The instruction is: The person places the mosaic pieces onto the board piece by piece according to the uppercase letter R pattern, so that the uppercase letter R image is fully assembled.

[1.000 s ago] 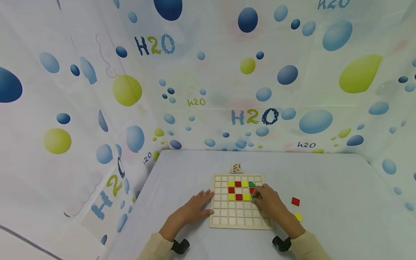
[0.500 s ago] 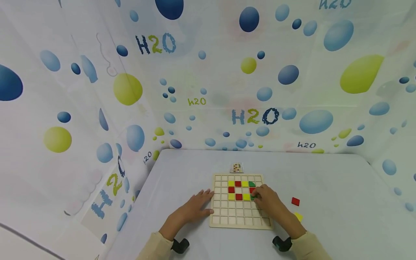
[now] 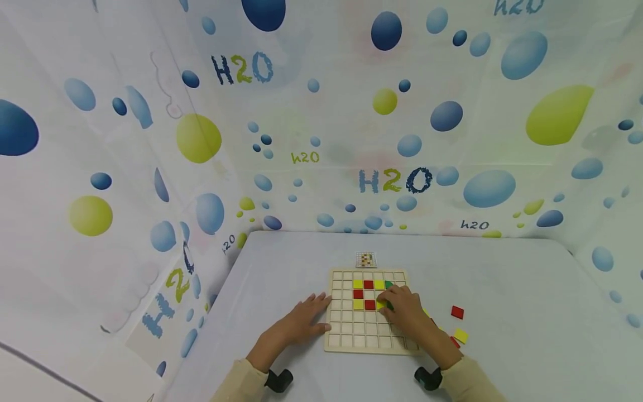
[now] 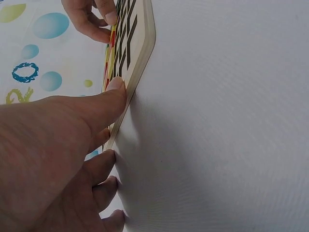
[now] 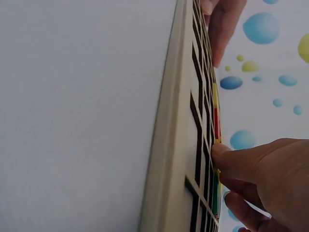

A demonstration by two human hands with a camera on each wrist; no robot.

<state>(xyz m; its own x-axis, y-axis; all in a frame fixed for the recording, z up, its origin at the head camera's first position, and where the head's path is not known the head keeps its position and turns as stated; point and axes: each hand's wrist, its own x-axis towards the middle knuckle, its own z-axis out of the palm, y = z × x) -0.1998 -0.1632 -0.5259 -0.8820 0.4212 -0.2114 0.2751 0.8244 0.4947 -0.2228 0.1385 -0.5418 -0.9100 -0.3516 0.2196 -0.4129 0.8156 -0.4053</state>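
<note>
White sheeting [image 3: 321, 123] printed with bubbles rises behind the bench [image 3: 517, 290], meeting its far edge. The grid board [image 3: 346, 341] lies flat between the bench's left and right edges, well apart from the far corners. At the board's left edge is the left hand [image 3: 305, 319], its grip spread: thumb and fingertips touch that edge. The right hand [image 3: 403, 308] is over the board's right half, fingers bent, thumb and forefinger at a seated yellow tile [image 3: 380, 306]; whether this grip pinches the tile cannot be told. Just beyond the board, towards the bench's far edge, lies a small pattern card [image 3: 366, 259]. Other yellow and red tiles sit in the cells, with green pieces partly hidden by the right hand. Towards the bench's right edge lie a loose red tile [image 3: 457, 312] and a loose yellow tile [image 3: 461, 335]; further loose tiles are partly covered by the right forearm.
</note>
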